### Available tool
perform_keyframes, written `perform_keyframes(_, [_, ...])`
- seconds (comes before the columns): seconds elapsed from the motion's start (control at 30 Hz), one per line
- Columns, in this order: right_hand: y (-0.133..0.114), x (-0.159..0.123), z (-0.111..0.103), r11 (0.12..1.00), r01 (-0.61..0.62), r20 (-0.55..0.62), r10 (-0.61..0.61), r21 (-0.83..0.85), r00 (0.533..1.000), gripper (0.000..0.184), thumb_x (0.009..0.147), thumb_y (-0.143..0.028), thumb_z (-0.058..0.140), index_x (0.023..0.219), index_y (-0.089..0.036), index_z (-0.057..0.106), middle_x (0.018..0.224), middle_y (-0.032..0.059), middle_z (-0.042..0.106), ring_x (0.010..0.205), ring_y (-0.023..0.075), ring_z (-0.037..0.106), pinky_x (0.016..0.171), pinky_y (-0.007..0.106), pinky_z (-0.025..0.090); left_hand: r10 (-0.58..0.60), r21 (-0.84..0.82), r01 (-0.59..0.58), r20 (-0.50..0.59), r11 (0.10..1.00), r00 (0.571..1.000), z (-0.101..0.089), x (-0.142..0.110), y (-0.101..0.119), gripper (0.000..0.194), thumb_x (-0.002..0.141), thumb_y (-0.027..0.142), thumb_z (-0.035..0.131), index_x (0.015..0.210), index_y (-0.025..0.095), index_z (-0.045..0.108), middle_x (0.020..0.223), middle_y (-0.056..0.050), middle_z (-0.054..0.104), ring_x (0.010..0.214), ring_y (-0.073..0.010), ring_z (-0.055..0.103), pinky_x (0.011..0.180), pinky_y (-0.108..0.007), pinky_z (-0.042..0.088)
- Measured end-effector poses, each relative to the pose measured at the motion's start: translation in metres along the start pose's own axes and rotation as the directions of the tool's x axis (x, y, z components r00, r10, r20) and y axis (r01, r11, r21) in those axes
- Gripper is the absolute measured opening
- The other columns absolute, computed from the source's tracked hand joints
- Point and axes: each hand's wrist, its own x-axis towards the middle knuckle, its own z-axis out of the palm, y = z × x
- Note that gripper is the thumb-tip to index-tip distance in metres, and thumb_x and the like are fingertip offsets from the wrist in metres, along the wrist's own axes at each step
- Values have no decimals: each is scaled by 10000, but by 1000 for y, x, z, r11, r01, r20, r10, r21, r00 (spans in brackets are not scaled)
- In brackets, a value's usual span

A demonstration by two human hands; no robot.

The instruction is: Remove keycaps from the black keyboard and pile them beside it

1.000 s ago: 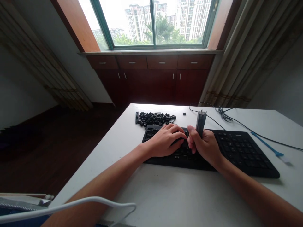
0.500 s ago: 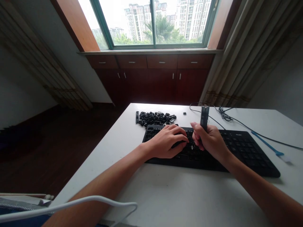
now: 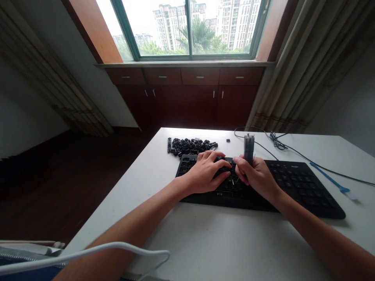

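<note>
Our right hand clamps the dark tool; our left hand, fingers apart, covers the keyboard. A slip could scatter keycaps over the table's far edge.

Keyboard: black plastic, matt. Heaped keycaps: black plastic, small highlights. Handheld tool: smooth grey handle, apparently plastic; thin, shiny wire ends, metallic in appearance. Blue stick: smooth, plastic-looking. Counter: white, smooth, soft sheen. Cabinet: reddish-brown wood finish, low gloss; handles metallic. Curtain: matt cloth, folded. Window panes: clear glass.
</note>
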Motion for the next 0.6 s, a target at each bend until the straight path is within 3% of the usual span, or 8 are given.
perform_keyframes(0.33, [-7,0,0,997,-33,26,35,-68,999,531,950,-545,570,555,-204,471,461,-34,480,430,95,418,501,258,385,20,-3,-20,-15,1000,1000,2,-1,-2,288,1013,424,518,1235,283,638,1419,-95,529,1329,-331,426,1109,-557,331])
perform_keyframes(0.6, [-9,-4,8,990,-89,-48,84,-111,995,505,901,-626,603,640,-195,568,499,-15,558,408,115,518,416,234,429,22,0,-22,-16,1000,1000,1,-1,-1,271,1015,403,512,1221,278,636,1421,-92,531,1307,-320,445,1094,-544,344])
